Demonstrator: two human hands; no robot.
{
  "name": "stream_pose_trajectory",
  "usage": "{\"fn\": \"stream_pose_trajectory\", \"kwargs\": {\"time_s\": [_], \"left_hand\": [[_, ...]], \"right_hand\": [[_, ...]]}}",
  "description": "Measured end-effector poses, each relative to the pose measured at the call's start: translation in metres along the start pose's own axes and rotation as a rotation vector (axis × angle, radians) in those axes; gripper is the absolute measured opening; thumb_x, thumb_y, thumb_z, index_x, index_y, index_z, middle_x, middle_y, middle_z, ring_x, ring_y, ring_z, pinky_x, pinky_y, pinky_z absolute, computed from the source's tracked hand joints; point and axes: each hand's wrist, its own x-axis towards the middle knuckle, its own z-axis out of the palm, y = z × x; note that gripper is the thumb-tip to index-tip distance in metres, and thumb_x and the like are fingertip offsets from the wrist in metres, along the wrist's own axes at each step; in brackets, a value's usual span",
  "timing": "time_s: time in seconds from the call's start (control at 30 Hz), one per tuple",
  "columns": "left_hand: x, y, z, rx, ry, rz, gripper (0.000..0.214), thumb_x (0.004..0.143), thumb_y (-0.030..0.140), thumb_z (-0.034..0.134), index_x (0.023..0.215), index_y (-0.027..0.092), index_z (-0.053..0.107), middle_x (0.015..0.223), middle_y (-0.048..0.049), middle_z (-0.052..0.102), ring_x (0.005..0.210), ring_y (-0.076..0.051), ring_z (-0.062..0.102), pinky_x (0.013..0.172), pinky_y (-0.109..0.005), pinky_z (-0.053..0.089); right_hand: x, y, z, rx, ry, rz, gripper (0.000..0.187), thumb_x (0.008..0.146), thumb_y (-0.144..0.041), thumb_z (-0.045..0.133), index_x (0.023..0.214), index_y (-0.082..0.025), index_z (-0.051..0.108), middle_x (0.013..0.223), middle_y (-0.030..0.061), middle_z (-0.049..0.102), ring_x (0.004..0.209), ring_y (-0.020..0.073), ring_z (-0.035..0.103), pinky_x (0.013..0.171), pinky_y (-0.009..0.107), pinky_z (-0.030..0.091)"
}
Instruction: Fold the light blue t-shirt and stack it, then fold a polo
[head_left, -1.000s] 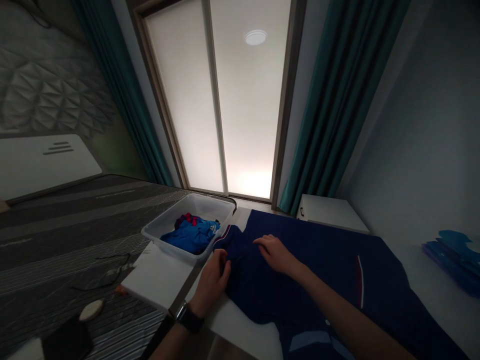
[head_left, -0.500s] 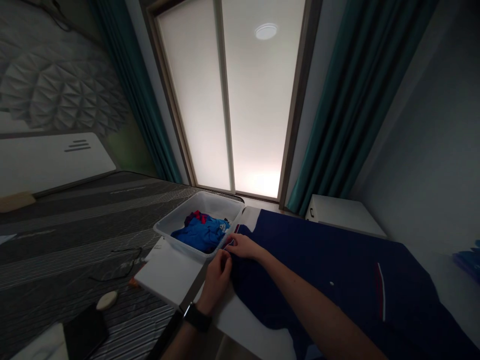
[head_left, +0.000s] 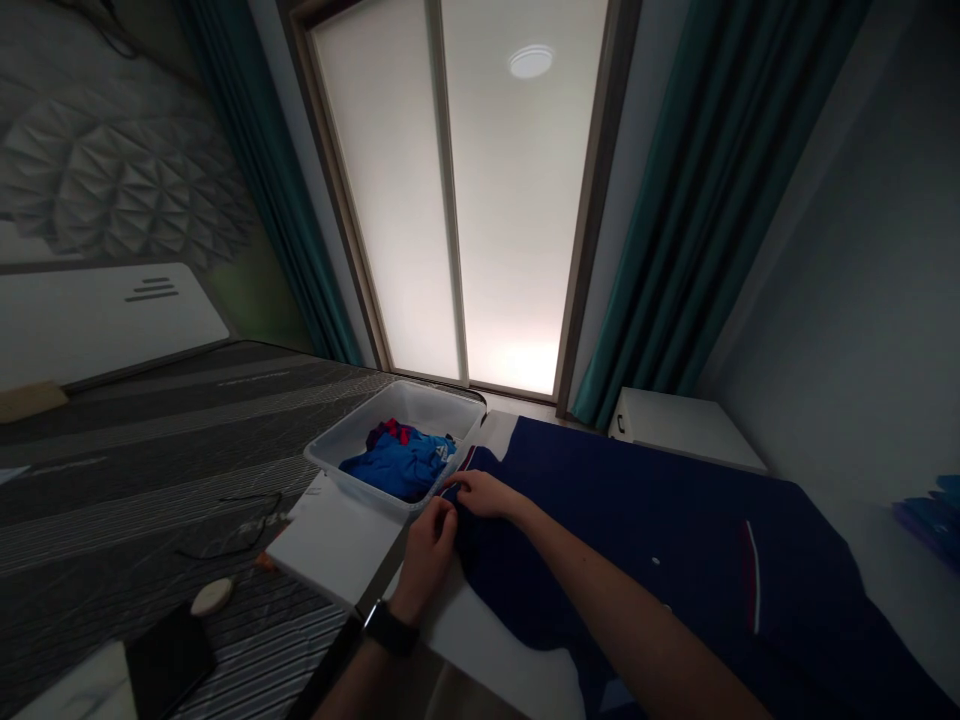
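Navy shirt (head_left: 630,490), smooth, spread flat; left hand (head_left: 429,542) and right hand (head_left: 481,494) pinch thin white-striped sleeve edge (head_left: 469,459).

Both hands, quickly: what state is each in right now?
Left hand: curled at the striped cuff of the navy shirt; grip unclear.
Right hand: fingers bent at the same cuff; pinch unclear.

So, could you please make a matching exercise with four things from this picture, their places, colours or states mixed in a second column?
1. shirt
2. tub
3. watch
4. curtains

A. around the left wrist
B. blue-green
C. holds blue and red clothes
D. dark blue, beneath the right hand

Pairs: 1-D; 2-C; 3-A; 4-B
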Motion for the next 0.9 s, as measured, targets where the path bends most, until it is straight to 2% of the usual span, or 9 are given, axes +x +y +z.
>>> {"fn": "stream_pose_trajectory", "kwargs": {"time_s": [0.17,0.33,0.47,0.57,0.63,0.7,0.83,0.9], "left_hand": [[0.001,0.0,0.001,-0.004,0.005,-0.004,0.027,0.089,0.041,0.042,0.074,0.02,0.052,0.067,0.0,0.054,0.061,-0.017,0.051,0.058,-0.027,0.038],[0.0,-0.002,0.001,-0.037,-0.007,0.002,0.027,0.089,0.041,0.043,0.076,0.02,0.053,0.068,0.0002,0.054,0.064,-0.017,0.052,0.06,-0.028,0.039],[-0.001,0.0,0.0,-0.024,0.002,0.021,0.025,0.09,0.04,0.043,0.078,0.02,0.053,0.069,0.0006,0.054,0.062,-0.016,0.051,0.058,-0.027,0.039],[-0.002,0.003,0.0,-0.043,0.009,0.025,0.02,0.09,0.038,0.045,0.087,0.02,0.053,0.076,-0.0006,0.057,0.067,-0.017,0.055,0.062,-0.028,0.043],[-0.003,0.005,0.0,-0.053,0.028,0.015,0.018,0.09,0.038,0.046,0.093,0.02,0.051,0.082,-0.0019,0.059,0.073,-0.018,0.058,0.065,-0.029,0.045],[-0.004,0.005,0.0,-0.046,0.038,0.007,0.018,0.09,0.038,0.046,0.095,0.02,0.049,0.085,-0.003,0.06,0.076,-0.019,0.059,0.067,-0.03,0.047],[-0.005,0.008,0.001,-0.01,-0.033,0.023,0.021,0.089,0.037,0.046,0.099,0.02,0.051,0.084,-0.0035,0.06,0.072,-0.019,0.06,0.065,-0.031,0.047],[-0.003,0.011,0.003,0.01,-0.077,0.05,0.023,0.089,0.036,0.046,0.103,0.019,0.053,0.082,-0.0029,0.06,0.07,-0.018,0.059,0.064,-0.03,0.047]], "right_hand": [[0.005,0.003,0.002,-0.068,-0.125,-0.064,0.045,0.075,-0.007,0.051,0.114,-0.024,0.067,0.087,0.0014,0.068,0.08,0.0164,0.061,0.069,0.022,0.042],[0.005,0.003,0.0,-0.076,-0.099,-0.073,0.033,0.076,-0.006,0.052,0.1,-0.022,0.067,0.074,-0.0006,0.062,0.07,0.015,0.056,0.063,0.022,0.038],[-0.007,0.002,-0.01,-0.032,0.006,-0.075,0.029,0.081,-0.007,0.046,0.101,-0.021,0.063,0.065,-0.0041,0.052,0.062,0.0124,0.05,0.06,0.021,0.035],[-0.025,0.001,-0.023,0.027,0.193,-0.112,0.025,0.079,-0.008,0.046,0.095,-0.021,0.061,0.063,-0.0054,0.047,0.06,0.0118,0.045,0.06,0.021,0.034],[-0.041,0.003,-0.033,0.065,0.327,-0.135,0.023,0.077,-0.009,0.046,0.091,-0.021,0.06,0.065,-0.005,0.047,0.061,0.0122,0.044,0.061,0.022,0.034],[-0.06,0.008,-0.042,0.088,0.41,-0.108,0.021,0.078,-0.011,0.044,0.091,-0.021,0.058,0.067,-0.0042,0.05,0.062,0.0131,0.045,0.062,0.023,0.035],[-0.105,0.03,-0.053,0.093,0.478,0.02,0.022,0.085,-0.013,0.037,0.099,-0.022,0.051,0.08,-0.0009,0.061,0.07,0.0161,0.055,0.068,0.026,0.038],[-0.125,0.044,-0.054,-0.031,0.456,0.089,0.026,0.084,-0.009,0.036,0.102,-0.022,0.05,0.087,0.0013,0.063,0.076,0.0174,0.058,0.073,0.028,0.038]]}}
